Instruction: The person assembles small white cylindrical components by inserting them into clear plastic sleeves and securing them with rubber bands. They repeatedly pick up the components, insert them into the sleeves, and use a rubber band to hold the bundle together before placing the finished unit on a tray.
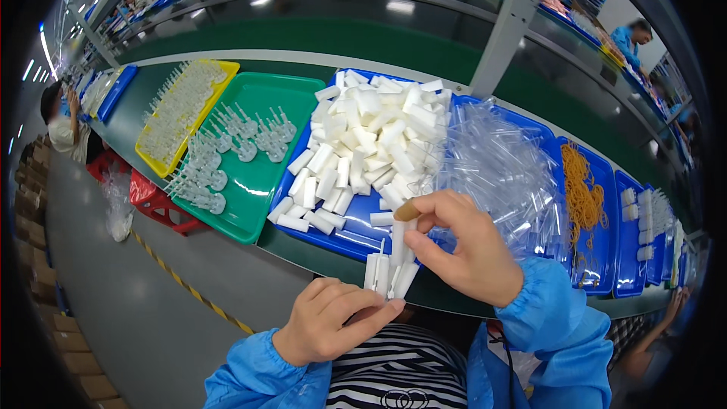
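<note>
Both hands (333,326) (469,246) hold white tubes (388,269) | past table edge (318,257)

A green tray (291,95) of clear parts sits beside a yellow tray (227,68); orange rubber bands (581,193) fill another.

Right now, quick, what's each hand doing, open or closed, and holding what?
Left hand: closed, gripping a bunch of white plastic tubes.
Right hand: closed, fingers pinching one white tube at the top of that bunch.
</note>
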{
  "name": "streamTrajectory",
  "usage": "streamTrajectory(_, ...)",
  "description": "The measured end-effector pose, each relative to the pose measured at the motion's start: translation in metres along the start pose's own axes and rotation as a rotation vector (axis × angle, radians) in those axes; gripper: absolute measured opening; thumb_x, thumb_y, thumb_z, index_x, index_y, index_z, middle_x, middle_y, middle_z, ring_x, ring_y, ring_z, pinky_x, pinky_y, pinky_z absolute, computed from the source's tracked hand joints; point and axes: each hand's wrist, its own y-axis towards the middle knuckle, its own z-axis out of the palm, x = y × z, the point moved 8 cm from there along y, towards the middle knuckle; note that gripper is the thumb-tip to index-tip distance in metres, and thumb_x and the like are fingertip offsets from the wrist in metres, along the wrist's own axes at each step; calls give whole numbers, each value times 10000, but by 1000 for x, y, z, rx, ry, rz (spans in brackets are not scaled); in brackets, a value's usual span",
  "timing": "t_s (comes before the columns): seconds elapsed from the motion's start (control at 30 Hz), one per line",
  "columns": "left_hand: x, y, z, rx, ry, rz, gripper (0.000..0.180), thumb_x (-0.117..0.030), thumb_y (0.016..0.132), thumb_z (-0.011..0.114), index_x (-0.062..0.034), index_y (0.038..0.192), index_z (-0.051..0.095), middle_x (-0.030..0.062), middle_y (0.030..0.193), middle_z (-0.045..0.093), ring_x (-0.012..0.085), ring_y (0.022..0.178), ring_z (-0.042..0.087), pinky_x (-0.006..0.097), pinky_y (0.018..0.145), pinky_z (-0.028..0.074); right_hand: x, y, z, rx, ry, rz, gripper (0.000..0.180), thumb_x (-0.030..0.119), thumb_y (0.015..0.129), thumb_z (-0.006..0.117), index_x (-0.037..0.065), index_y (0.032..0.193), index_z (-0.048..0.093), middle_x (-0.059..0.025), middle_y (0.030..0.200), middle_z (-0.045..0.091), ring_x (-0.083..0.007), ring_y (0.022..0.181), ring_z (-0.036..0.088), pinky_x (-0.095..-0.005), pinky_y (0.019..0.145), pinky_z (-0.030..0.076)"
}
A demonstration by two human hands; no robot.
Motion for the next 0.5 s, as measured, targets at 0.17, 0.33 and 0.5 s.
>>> streamTrajectory(0.17, -9, 8, 8, 10, 10, 39, 383, -140, 733, 723, -162, 1113, 766, -38, 966, 620, 105, 774, 584, 270, 694, 432, -1, -17, -14, -52, -6, 5, 219, 56, 845, 707, 24, 1062, 708, -66, 843, 650, -184, 794, 617, -342, 816, 436)
streamTrajectory(0.33, -20, 28, 14, 43, 8, 93, 411, -95, 715, 722, -166, 1117, 766, -43, 959, 622, 110, 781, 586, 284, 706, 432, 4, -40, -27, -83, -87, -127, 228, 66, 819, 733, 52, 1046, 719, -60, 835, 650, -241, 848, 617, -368, 840, 437)
streamTrajectory(0.5, -35, 39, 21, 55, 26, 160, 428, -92, 702, 740, -192, 1117, 765, -52, 977, 618, 102, 812, 583, 278, 736, 418, 9, -58, -53, -78, -44, -198, 218, 93, 824, 766, 56, 1032, 714, -39, 837, 677, -239, 904, 615, -386, 867, 438)
